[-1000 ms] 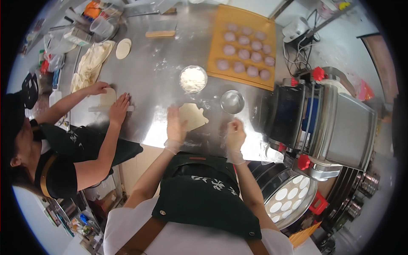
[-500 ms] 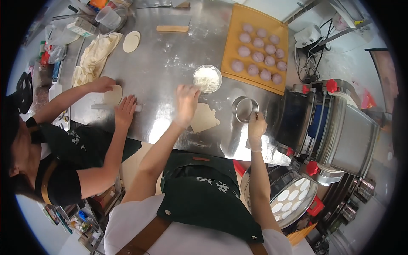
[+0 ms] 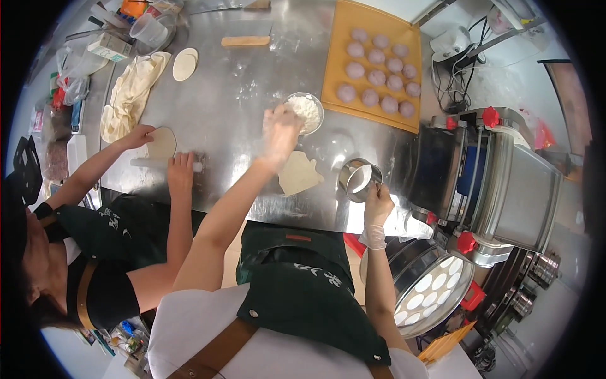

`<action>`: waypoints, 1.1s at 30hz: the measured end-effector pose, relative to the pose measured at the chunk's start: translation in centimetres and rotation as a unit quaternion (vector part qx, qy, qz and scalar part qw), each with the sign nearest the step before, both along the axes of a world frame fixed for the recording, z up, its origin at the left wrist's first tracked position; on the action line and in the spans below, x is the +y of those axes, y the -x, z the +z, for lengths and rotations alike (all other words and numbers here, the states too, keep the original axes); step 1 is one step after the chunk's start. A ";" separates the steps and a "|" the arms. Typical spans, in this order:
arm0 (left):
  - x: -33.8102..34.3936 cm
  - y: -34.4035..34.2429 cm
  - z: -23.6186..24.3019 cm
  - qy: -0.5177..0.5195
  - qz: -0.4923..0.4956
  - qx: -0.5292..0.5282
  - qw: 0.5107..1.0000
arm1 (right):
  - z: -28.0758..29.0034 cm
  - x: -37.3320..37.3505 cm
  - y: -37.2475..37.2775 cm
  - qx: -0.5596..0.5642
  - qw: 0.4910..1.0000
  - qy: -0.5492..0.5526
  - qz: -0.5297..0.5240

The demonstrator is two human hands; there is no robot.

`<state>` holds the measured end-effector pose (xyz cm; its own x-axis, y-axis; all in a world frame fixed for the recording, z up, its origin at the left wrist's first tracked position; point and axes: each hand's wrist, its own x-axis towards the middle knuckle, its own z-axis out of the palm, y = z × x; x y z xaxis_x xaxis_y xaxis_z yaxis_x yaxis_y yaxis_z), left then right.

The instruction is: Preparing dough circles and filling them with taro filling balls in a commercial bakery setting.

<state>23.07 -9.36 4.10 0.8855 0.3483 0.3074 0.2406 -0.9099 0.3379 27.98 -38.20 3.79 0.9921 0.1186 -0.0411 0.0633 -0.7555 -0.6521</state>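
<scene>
My left hand [image 3: 281,134] is at the near-left edge of a clear bowl [image 3: 322,117] of white flour [image 3: 305,112]; motion smears its fingers, so their hold is unclear. Just below lies an irregular flat sheet of dough [image 3: 299,174] on the steel table [image 3: 233,88]. To the right, my gloved right hand [image 3: 379,207] is closed on the near-right side of a round metal cup [image 3: 348,187], which stands at the table surface. A bright white patch shows inside the cup; I cannot tell whether it is a reflection.
A yellow board [image 3: 372,115] bears several pale purple balls [image 3: 377,78]. A roller machine [image 3: 470,170] stands at right, above a steamer of white rounds [image 3: 426,290]. At left a co-worker's hands [image 3: 180,169] work dough [image 3: 162,144] with a rolling pin [image 3: 148,163]. A scraper [image 3: 246,41] lies farther back.
The view has shifted slightly. My left hand stays by the flour bowl, in motion. In my right hand the metal cup has turned or tilted, and a white patch now shows inside.
</scene>
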 end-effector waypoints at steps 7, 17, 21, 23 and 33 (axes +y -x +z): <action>-5.5 10.1 -5.9 -0.002 -0.002 0.139 0.990 | -0.7 -0.6 0.7 0.042 0.996 -0.085 0.003; -7.5 12.2 -4.8 0.001 -0.110 0.278 0.954 | -1.4 -1.1 0.9 0.051 0.996 -0.044 0.056; -7.8 7.5 -6.2 0.018 0.013 0.220 0.975 | -1.6 0.0 1.4 0.053 0.994 -0.049 0.079; -10.7 6.3 -5.1 0.010 -0.076 0.290 0.954 | -1.2 1.4 1.5 0.044 0.994 -0.029 0.100; -6.5 18.7 -3.7 0.189 0.174 0.112 0.960 | -2.5 8.0 4.8 -0.026 0.962 0.103 0.251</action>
<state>4.40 -15.84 0.39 0.7247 0.6839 -0.0836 0.6130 -0.5845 0.5316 23.23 -30.22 1.31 0.8138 0.5772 -0.0673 0.4818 -0.7350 -0.4771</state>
